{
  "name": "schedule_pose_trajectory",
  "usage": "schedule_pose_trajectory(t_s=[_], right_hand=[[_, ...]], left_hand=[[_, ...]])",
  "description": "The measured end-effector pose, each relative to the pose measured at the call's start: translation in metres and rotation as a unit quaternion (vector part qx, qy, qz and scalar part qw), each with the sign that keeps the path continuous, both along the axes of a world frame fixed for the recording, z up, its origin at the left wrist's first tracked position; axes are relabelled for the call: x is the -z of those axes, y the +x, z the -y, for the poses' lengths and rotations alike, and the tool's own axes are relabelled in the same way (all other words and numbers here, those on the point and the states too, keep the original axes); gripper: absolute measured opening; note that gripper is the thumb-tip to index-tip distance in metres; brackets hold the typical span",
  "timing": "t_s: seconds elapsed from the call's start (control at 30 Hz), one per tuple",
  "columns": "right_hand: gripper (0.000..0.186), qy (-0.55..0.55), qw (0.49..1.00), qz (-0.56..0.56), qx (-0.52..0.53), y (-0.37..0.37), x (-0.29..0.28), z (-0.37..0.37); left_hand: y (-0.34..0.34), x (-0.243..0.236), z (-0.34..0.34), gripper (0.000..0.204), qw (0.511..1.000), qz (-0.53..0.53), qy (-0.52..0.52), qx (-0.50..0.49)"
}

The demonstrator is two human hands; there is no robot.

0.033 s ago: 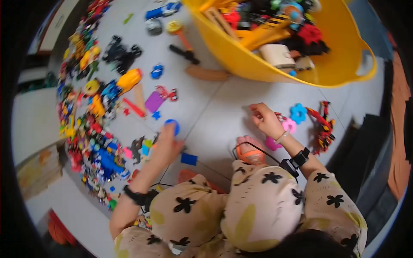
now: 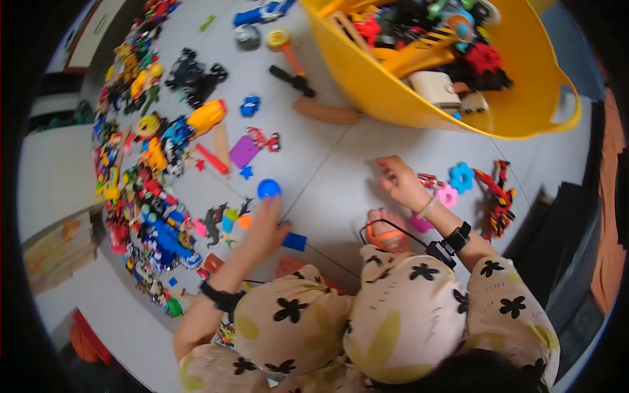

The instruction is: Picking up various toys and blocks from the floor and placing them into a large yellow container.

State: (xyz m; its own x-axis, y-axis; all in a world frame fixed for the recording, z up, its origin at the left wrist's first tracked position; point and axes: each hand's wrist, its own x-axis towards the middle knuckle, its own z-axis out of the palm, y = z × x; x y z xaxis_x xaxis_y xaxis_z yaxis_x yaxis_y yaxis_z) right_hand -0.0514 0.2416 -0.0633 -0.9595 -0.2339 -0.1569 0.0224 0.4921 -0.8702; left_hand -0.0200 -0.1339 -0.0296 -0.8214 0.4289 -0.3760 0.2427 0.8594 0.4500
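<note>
My left hand [image 2: 263, 230] reaches over the floor, slightly blurred, its fingers stretched out and the thumb apart. Its fingertips overlap the near edge of a blue round disc [image 2: 268, 188]; whether they touch it is hard to make out. Just right of that wrist lies a flat blue rectangular piece [image 2: 295, 242]. My right hand [image 2: 403, 184] hovers above the floor in front of my foot, fingers loosely bent and apart, with nothing in them. Beside it are a pink flower-shaped ring [image 2: 446, 196], a blue flower-shaped ring [image 2: 461, 176] and a red-and-black toy figure [image 2: 501, 201].
A large yellow tub [image 2: 367, 92] full of toys stands at the far right. Many small toys [image 2: 154, 216] spread along the left side. Nearer the middle lie a purple plate [image 2: 244, 152], a blue star [image 2: 246, 172] and a brown curved piece [image 2: 325, 111].
The view has shifted slightly, so the floor toys appear farther right. My left hand's fingertips sit a little lower against the blue disc. The right hand keeps its pose.
</note>
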Motion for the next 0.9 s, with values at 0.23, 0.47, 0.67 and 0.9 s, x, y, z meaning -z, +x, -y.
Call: schedule_pose_trajectory(t_s=[0.23, 0.47, 0.67, 0.9], right_hand=[[0.043, 0.204, 0.935, -0.278, -0.084, -0.118, 0.026, 0.102], [0.034, 0.364, 0.907, -0.098, -0.187, -0.161, 0.03, 0.115], [0.03, 0.167, 0.975, -0.021, -0.142, -0.131, 0.03, 0.139], [0.034, -0.187, 0.913, 0.362, -0.005, -0.101, -0.008, 0.162]], left_hand=[[0.086, 0.026, -0.018, 0.074, 0.991, -0.063, -0.112, 0.049], [0.058, 0.019, -0.013, 0.053, 0.988, -0.11, 0.029, -0.1], [-0.085, 0.045, 0.063, 0.049, 0.926, -0.293, 0.004, -0.238], [-0.17, 0.041, 0.096, 0.055, 0.918, -0.014, -0.25, -0.308]])
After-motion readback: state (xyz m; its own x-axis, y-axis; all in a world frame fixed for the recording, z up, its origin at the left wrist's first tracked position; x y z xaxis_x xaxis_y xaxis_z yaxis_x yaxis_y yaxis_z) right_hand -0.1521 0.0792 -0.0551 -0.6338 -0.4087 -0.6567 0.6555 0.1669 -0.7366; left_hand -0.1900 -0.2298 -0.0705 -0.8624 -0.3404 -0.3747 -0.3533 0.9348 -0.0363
